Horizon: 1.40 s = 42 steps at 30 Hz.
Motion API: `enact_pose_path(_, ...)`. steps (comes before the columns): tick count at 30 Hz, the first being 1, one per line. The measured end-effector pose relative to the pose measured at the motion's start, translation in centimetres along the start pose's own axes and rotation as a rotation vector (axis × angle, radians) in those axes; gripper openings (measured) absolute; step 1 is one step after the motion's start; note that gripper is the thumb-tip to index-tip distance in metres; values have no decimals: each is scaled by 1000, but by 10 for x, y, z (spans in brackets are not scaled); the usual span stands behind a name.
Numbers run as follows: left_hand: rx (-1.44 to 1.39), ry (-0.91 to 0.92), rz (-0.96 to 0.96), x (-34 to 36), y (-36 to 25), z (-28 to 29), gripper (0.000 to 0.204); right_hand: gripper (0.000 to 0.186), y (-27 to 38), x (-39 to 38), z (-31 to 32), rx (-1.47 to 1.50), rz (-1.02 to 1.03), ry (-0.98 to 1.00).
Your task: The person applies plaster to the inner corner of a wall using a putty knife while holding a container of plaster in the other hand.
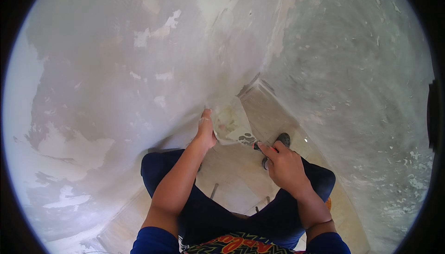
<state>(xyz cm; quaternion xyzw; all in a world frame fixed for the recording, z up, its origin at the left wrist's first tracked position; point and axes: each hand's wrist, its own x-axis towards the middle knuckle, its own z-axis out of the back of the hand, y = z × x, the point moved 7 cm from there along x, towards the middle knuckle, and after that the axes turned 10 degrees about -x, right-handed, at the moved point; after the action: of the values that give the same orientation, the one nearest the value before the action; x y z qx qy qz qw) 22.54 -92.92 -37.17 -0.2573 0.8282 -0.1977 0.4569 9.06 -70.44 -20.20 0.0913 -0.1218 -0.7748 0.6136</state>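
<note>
In the middle of the view, my left hand (206,129) grips the left edge of a pale flat board (234,117) with yellowish smears on its face. My right hand (282,163) is closed round the dark handle, with a bit of red, of a putty knife (247,138). Grey and white patches mark the knife's blade, which lies at the board's lower right edge. Whether the blade touches the board is hard to tell. Most of the fingers of my left hand are hidden behind the board.
A patchy plastered wall (116,68) rises ahead and to the left; a rougher grey wall (352,68) stands on the right. They meet at a corner beyond the board. My knees are bent above the tiled floor (227,180), and a dark shoe (283,139) shows beside my right hand.
</note>
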Motion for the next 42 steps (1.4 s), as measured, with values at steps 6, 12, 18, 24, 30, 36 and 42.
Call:
enact_pose_path(6, -116, -167, 155, 39, 13, 19, 52, 52, 23, -25, 2, -116, -67, -51)
enact_pose_path(12, -196, -76, 98, 54, 24, 18, 56, 56, 39, -44, 3, -118, -150, -104)
enact_pose_path(18, -191, -72, 102, 20, 6, -8, 53, 53, 40, -58, 15, 41, -229, -132)
enact_pose_path(24, 199, 45, -458, 6, -30, -15, 49, 36, 10, -45, 31, 416, -251, -290)
enact_pose_path(30, 357, 236, -711, -28, -48, -51, 51, 24, -13, -44, 9, 869, -489, -124)
enact_pose_path(36, 300, 265, -717, -26, -52, -48, 51, 25, 8, -31, -3, 601, -401, -141)
enact_pose_path(42, 429, 174, -784, -39, -51, -51, 48, 26, -7, -24, -47, 743, -412, 3)
